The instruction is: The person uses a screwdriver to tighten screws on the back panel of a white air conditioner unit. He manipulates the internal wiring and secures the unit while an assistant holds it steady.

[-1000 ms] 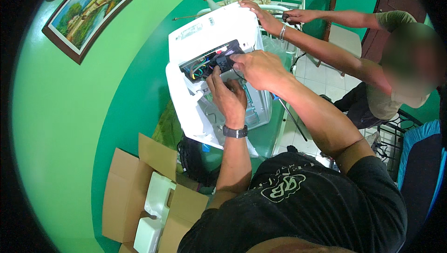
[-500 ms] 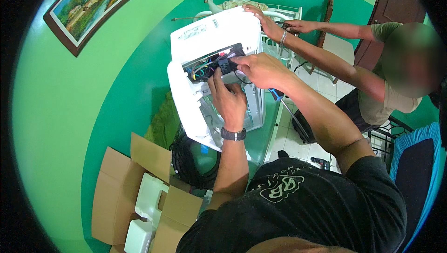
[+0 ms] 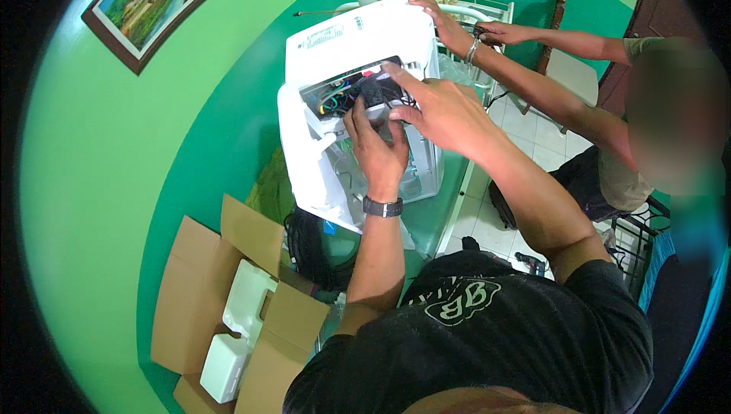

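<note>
A white air conditioner unit (image 3: pixel 358 29) stands tilted with its front panel (image 3: pixel 297 147) swung out and its wiring compartment (image 3: pixel 324 109) exposed. Coloured wires and a black block (image 3: pixel 371 94) show inside. My left hand (image 3: pixel 375 151), with a watch on the wrist, rests its stretched fingertips against the block's lower edge, thumb apart. Just right of the block, my right hand (image 3: pixel 449 113) has its index finger extended toward the wires and its thumb apart. Its other fingers curl out of sight; the blue-handled screwdriver seen there earlier is hidden now.
Another person's hand (image 3: pixel 426 9) steadies the unit's top; their other hand (image 3: pixel 499 33) is behind it. Coiled black cable (image 3: pixel 308 254) lies on the green table (image 3: pixel 417 250). An open cardboard box (image 3: pixel 183 300) holds white foam (image 3: pixel 247 300). A power tool (image 3: pixel 531 263) is on the floor.
My right index finger has lifted slightly off the black block and its thumb has spread lower. The screwdriver has gone out of sight. My left hand stays at the block.
</note>
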A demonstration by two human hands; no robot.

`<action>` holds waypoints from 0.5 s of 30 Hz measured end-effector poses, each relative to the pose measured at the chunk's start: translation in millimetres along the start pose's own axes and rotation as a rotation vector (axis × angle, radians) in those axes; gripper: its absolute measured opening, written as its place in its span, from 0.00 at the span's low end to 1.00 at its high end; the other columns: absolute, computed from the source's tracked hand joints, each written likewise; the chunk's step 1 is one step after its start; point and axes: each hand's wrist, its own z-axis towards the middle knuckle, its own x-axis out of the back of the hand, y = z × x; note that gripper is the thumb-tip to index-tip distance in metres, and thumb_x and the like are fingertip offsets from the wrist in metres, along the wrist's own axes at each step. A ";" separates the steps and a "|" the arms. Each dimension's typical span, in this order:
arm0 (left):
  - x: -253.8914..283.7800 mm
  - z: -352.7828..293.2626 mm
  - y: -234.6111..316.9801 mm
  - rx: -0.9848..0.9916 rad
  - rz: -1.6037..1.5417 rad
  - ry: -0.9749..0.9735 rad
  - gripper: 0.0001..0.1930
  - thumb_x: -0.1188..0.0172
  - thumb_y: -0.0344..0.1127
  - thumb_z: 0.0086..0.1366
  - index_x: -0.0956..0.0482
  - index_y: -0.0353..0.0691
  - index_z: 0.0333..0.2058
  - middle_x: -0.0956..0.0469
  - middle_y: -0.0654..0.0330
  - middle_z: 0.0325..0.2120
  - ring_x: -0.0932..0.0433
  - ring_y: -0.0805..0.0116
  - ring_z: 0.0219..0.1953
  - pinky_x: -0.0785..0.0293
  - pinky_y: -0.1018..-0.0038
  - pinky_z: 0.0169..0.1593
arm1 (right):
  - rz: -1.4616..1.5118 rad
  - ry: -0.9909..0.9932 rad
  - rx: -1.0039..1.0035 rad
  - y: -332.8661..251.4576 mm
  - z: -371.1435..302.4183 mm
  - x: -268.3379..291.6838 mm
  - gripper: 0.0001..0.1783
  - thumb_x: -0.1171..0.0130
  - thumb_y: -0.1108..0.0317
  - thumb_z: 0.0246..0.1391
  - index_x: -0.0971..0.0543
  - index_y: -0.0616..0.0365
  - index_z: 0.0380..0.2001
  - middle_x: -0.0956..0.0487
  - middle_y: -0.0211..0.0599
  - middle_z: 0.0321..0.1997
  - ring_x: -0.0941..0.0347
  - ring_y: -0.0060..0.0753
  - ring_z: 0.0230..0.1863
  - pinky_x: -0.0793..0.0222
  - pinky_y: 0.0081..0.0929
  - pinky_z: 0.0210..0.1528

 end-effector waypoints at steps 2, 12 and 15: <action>4.6 -4.3 0.2 0.005 -0.086 0.026 0.31 0.35 0.27 0.62 0.33 0.28 0.63 0.32 0.41 0.54 0.25 0.46 0.46 0.23 0.59 0.47 | 0.082 0.197 0.128 -24.4 -26.9 7.3 0.30 0.32 0.55 0.59 0.24 0.51 0.64 0.15 0.50 0.38 0.16 0.56 0.38 0.22 0.48 0.34; 23.0 -51.1 46.4 0.129 -0.411 0.005 0.20 0.41 0.33 0.74 0.29 0.29 0.59 0.25 0.48 0.44 0.21 0.60 0.41 0.25 0.63 0.52 | 0.299 0.324 1.553 -108.8 -75.6 -10.8 0.18 0.43 0.58 0.59 0.24 0.51 0.50 0.31 0.20 0.26 0.29 0.26 0.25 0.36 0.29 0.37; 26.2 -34.0 41.0 0.083 -0.195 0.071 0.17 0.52 0.38 0.83 0.28 0.30 0.58 0.20 0.50 0.42 0.18 0.61 0.42 0.22 0.63 0.49 | 0.337 0.204 1.544 -100.0 -61.0 -32.0 0.14 0.40 0.55 0.57 0.21 0.49 0.43 0.26 0.23 0.26 0.24 0.30 0.28 0.33 0.32 0.41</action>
